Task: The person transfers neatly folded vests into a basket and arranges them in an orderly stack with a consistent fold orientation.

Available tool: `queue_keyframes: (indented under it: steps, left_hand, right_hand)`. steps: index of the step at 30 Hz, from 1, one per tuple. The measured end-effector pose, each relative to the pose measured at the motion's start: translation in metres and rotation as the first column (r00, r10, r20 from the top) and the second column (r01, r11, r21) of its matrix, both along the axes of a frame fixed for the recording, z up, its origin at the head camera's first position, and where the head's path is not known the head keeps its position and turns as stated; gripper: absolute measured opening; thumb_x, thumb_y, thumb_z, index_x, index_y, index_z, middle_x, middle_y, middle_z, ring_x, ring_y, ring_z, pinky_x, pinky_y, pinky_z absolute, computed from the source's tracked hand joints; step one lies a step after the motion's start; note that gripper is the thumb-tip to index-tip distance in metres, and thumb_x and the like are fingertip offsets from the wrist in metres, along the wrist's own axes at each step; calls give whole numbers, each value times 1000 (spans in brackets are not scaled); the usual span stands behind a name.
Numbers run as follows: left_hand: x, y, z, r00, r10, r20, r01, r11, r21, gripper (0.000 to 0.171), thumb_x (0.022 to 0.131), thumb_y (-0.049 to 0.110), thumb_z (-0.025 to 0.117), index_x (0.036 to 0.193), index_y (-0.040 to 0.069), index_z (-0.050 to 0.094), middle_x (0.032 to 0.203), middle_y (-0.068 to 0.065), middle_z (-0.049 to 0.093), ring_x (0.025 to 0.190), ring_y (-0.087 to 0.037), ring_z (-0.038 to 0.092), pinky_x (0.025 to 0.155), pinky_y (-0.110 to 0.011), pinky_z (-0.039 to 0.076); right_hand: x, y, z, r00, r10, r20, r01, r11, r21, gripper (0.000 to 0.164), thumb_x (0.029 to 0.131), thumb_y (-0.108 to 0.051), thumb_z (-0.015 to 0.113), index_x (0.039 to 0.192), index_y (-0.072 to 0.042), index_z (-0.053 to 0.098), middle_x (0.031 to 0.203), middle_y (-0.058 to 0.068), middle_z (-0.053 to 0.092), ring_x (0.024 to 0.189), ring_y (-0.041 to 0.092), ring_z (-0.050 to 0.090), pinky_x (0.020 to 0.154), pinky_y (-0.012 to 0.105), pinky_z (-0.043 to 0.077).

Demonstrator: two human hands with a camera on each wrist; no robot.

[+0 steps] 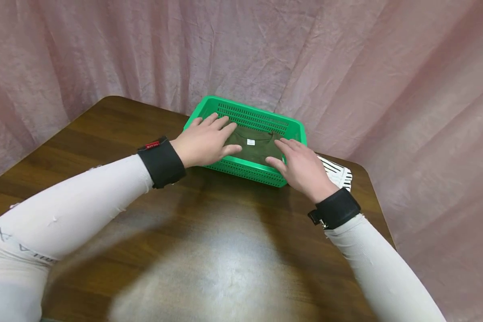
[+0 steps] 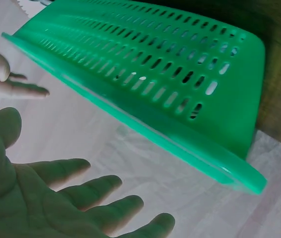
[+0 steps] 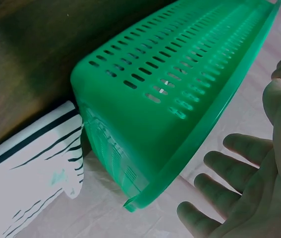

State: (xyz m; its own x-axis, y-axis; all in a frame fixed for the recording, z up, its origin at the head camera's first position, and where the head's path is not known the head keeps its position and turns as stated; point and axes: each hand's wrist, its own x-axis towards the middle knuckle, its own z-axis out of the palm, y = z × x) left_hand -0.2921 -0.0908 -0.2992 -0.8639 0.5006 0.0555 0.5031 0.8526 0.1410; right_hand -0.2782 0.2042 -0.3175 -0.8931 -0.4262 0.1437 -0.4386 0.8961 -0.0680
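Observation:
A green plastic basket (image 1: 247, 166) with slotted walls stands at the back of the table. Inside it lies a dark olive garment (image 1: 251, 153) with a round neckline and a white label (image 1: 251, 142). My left hand (image 1: 207, 141) hovers over the basket's left end, fingers spread. Over the right end is my right hand (image 1: 303, 169), its fingers extended. Both wrist views show the left palm (image 2: 46, 193) and right palm (image 3: 259, 188) above the rim, holding nothing and apart from the basket.
A folded white cloth with black stripes (image 1: 336, 172) lies on the table just right of the basket. The brown wooden table (image 1: 209, 250) stretches toward me. Pink curtains (image 1: 245, 49) hang close behind the basket.

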Motion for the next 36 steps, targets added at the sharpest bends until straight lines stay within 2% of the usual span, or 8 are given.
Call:
queue_keyframes:
  steps: [4,13,23,36]
  left_hand:
    - [6,-3,-3,999,1,-43,1,999,44,79,114,61,49,172,8,37,177,-21,32,165,-48,21,128,-70,19]
    - [21,-15,-19,994,17,-107,-3,992,129,79,114,62,49,171,9,39,176,-21,35,165,-47,22,129,-70,17]
    - [39,-21,-28,980,14,-197,21,984,174,76,114,57,56,169,7,42,173,-22,40,163,-47,27,127,-71,23]
    - [53,-15,-40,982,8,-188,26,983,181,77,113,57,58,169,7,43,175,-20,36,164,-45,26,126,-74,21]
  right_hand:
    - [7,4,0,1000,-7,-10,7,1000,-11,73,113,-52,60,166,-3,47,171,18,44,161,42,35,130,55,27]
    - [22,9,-5,999,-9,-40,8,999,-40,72,113,-51,60,166,-4,47,171,18,45,161,42,36,131,53,26]
    - [37,12,-13,996,-20,-85,14,997,-71,73,112,-48,65,166,-3,48,170,18,47,161,40,36,130,56,27]
    - [50,16,-22,992,-21,-125,10,996,-87,71,110,-45,68,164,-2,50,168,18,49,159,42,39,128,58,31]
